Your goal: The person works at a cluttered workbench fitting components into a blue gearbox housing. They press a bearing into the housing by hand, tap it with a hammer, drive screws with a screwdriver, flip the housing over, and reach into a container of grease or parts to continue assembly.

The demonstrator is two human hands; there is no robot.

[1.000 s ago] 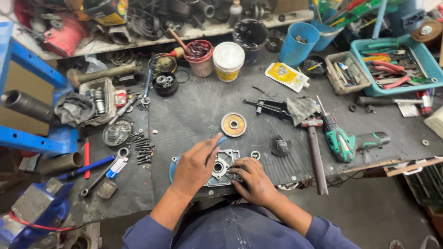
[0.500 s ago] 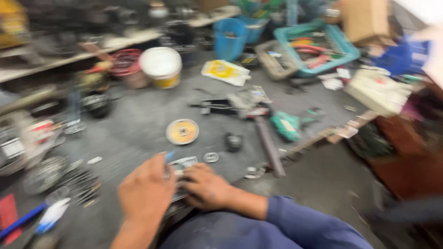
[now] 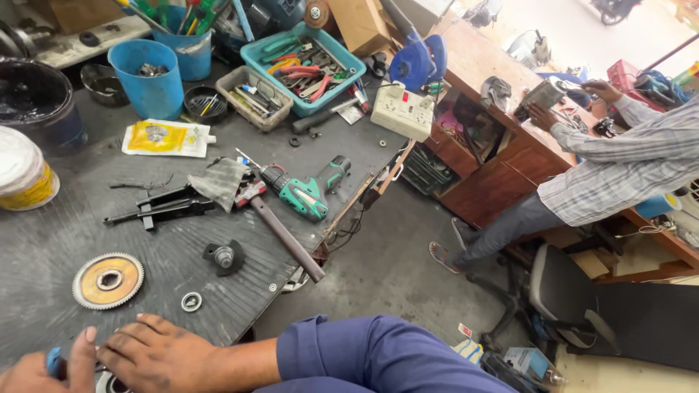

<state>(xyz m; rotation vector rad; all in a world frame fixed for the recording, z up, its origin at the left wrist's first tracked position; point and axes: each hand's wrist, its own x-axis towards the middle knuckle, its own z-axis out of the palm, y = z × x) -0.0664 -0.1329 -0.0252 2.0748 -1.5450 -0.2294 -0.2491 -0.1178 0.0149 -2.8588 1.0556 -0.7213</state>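
Note:
My left hand is at the bottom left corner, closed on a blue-handled tool. My right hand lies beside it, fingers together, resting on a round metal housing that is mostly cut off by the frame edge. Just beyond the hands lie a toothed disc with an orange face, a small metal ring and a black fitting on the dark workbench.
A hammer, green drill, black puller, yellow pouch, blue cup and teal tool tray crowd the bench. Right of its edge are a wooden counter, another person and a chair.
My view has swung to the right, so the hands and housing have slid to the bottom left corner. The counter and the other person have come into view. Both hands stay on the housing.

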